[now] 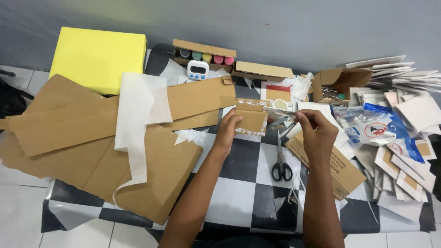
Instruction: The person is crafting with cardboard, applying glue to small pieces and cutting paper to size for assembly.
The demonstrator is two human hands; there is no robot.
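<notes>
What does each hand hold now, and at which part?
The left hand holds a small cardboard piece by its left edge. The right hand pinches the end of a clear tape strip.

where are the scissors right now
The scissors lie on the checkered table, between the person's forearms, just below the right hand, handles toward the person.

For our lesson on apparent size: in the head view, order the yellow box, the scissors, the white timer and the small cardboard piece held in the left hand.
1. yellow box
2. scissors, small cardboard piece: alike, unsure
3. white timer
</notes>
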